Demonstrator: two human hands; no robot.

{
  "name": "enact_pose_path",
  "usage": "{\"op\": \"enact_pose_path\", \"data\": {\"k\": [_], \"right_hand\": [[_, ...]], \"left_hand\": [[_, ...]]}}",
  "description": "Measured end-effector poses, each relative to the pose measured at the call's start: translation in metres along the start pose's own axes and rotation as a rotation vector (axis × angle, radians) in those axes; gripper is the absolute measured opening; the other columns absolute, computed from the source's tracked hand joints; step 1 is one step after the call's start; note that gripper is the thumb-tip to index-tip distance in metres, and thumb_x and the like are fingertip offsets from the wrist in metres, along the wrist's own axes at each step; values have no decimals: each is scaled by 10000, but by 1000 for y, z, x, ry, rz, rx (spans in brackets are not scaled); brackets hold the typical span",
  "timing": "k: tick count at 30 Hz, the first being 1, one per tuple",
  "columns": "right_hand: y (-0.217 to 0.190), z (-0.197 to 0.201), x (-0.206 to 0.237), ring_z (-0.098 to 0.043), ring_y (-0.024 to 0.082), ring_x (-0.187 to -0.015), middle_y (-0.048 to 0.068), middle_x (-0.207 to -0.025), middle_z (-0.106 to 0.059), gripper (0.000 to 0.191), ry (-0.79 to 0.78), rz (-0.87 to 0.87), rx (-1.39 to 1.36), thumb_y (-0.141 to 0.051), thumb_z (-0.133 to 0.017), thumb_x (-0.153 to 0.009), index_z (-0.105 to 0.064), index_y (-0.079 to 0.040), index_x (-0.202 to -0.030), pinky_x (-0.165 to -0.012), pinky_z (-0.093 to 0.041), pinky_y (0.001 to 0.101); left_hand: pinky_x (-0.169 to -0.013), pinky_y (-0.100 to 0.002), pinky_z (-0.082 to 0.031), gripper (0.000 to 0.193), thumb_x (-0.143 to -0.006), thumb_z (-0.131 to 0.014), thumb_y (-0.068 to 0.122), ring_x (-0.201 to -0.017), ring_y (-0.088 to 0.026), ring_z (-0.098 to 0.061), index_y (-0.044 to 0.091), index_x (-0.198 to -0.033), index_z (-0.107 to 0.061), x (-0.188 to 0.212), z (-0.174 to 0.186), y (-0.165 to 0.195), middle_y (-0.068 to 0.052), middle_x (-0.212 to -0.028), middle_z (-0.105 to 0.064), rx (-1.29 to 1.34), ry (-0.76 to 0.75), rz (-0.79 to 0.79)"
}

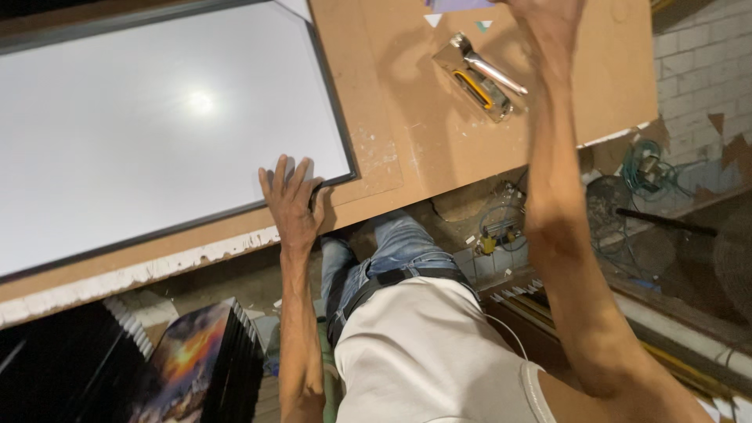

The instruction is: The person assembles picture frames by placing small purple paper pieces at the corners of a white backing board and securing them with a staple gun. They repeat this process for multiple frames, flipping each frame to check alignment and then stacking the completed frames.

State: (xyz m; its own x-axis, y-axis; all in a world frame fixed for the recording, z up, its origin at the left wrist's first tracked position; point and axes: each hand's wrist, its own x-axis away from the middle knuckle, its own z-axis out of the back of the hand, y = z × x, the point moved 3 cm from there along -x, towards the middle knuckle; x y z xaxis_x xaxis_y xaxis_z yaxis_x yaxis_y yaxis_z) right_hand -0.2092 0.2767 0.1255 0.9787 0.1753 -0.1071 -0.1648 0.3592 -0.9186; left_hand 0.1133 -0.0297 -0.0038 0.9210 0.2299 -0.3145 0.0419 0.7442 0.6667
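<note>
Left hand point(291, 202) lies flat, grip open, steadying the dark-framed white panel point(141, 117) upper left on the worktop point(439, 133); right hand point(548, 19), grip cropped and unreadable, probably must drop onto the staple gun point(479, 77).

We see a staple gun point(479, 76) lying on the brown table point(423, 141) at one o'clock, with paper scraps point(458, 9) just above it at twelve. At seven o'clock a stack of dark frames point(223, 356) stands on edge under the table, a painted picture point(184, 356) facing us. At three o'clock green cable point(650, 168) coils by a white brick wall point(705, 63). Strips of moulding point(525, 294) lie at four.
</note>
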Motion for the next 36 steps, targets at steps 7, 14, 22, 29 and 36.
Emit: {"op": "enact_pose_path", "data": {"k": [7, 14, 22, 29, 36], "right_hand": [[8, -89, 167, -684, 218, -1116, 109, -1171, -653, 638, -514, -704, -925, -101, -671, -755, -518, 49, -1356, -1004, -605, 356], [55, -61, 179, -723, 165, -995, 153, -1134, -629, 555, -716, -393, -333, -17, -735, -945, -483, 73, -1432, -839, -653, 313], [67, -99, 177, -712, 184, -695, 151, -870, -713, 346, -702, -627, -362, 55, -703, -938, -536, 86, -1239, -609, -628, 311], [86, -124, 199, -745, 189, -775, 133, -923, -692, 246, -690, -630, -358, -42, -666, -1027, -602, 112, -1208, -705, -664, 301], [92, -154, 178, -728, 161, -748, 156, -925, -743, 199, -730, -561, -267, -46, -720, -994, -675, 116, -1100, -672, -631, 275]], "left_hand": [[-1117, -454, -465, 450, -899, -796, 184, -1300, -360, -584, 15, -1279, -626, 12, -37, 97, -180, -1343, -629, 563, 86, 197], [-651, -409, -503, 216, -1026, -728, 159, -667, -323, -595, -21, -930, -658, 38, -72, 98, -165, -752, -633, 509, -303, 674], [-851, -430, -511, 432, -799, -727, 377, -937, -278, -624, 66, -1088, -643, 32, -12, 127, -88, -991, -645, -104, 150, 132], [-963, -433, -539, 286, -918, -659, 97, -1034, -257, -612, -31, -1173, -676, 59, -37, 91, -106, -1099, -626, -317, 59, -19], [-915, -430, -539, 341, -927, -720, 56, -970, -269, -592, -83, -1234, -670, 69, -46, 50, -115, -1038, -581, -324, 79, -39]]}}
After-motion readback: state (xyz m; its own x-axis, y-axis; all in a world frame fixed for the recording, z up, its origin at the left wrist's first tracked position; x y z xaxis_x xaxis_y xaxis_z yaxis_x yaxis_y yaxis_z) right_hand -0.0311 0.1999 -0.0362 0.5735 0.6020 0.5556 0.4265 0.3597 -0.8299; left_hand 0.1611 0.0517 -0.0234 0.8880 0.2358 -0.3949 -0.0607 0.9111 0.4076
